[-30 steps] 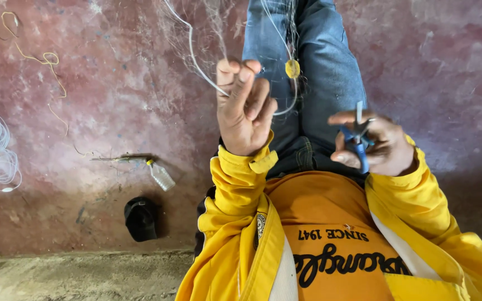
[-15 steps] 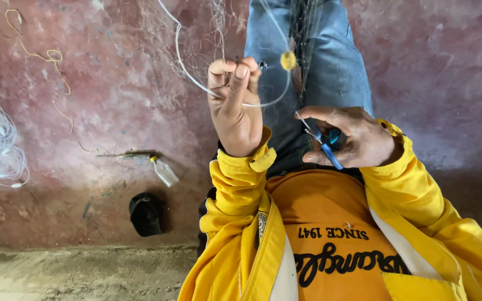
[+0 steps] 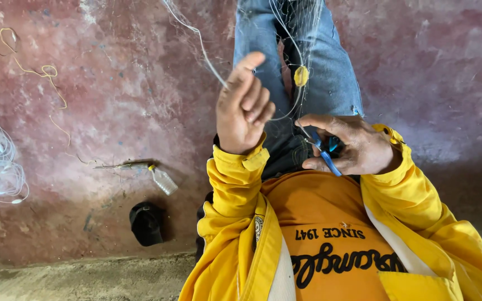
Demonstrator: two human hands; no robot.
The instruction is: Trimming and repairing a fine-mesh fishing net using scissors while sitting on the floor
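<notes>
Left hand point(image 3: 244, 108) raised, fingers curled, pinching the white cord point(image 3: 196, 42) of a fishing net point(image 3: 294, 33) draped over the legs; right hand point(image 3: 347, 145) gripping blue-handled scissors point(image 3: 326, 156) beside a yellow float point(image 3: 301, 76).

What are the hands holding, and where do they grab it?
The right hand holds blue-handled scissors by the handles. The left hand pinches a white cord of the fishing net between its fingertips.
</notes>
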